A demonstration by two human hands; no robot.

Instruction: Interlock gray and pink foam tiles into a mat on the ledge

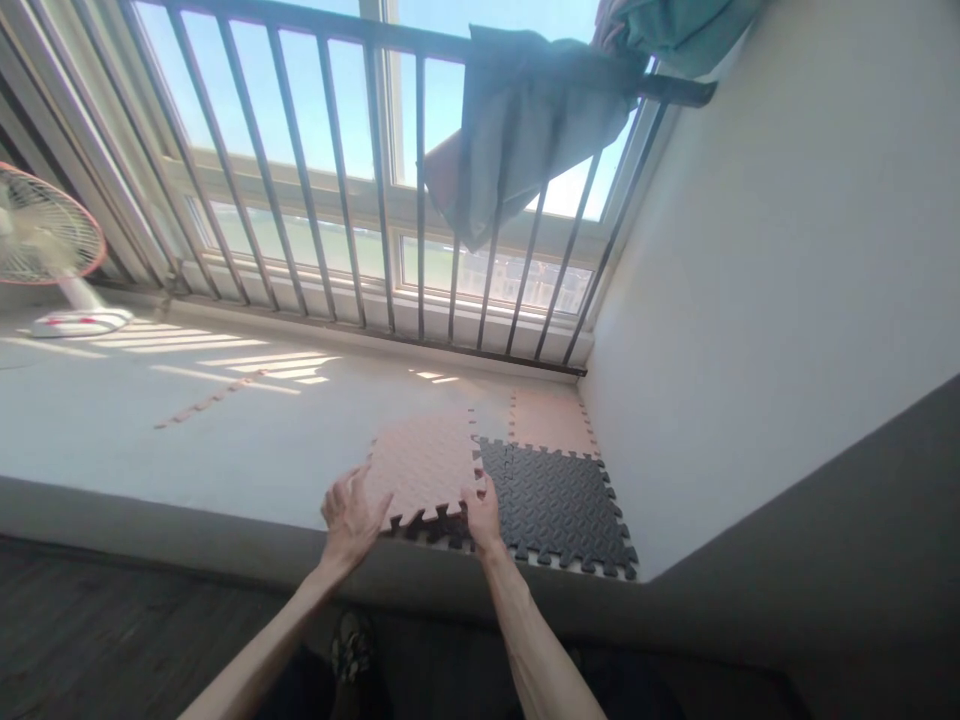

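Both hands gripped a pink foam tile (426,462) on the ledge (187,420): left hand (351,518) with fingers curled over its near-left edge, right hand (482,514) pinching its near-right corner, partly hiding the black tile (559,500) beside it. No writing showed anywhere.

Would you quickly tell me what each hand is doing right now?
Left hand: gripping the pink foam tile at its near-left edge.
Right hand: gripping the same tile's near-right corner.

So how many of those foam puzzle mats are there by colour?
Pink interlocking foam mat tiles: 2, one held by both hands, one lying in the corner
Black interlocking foam mat tile: 1
Total: 3
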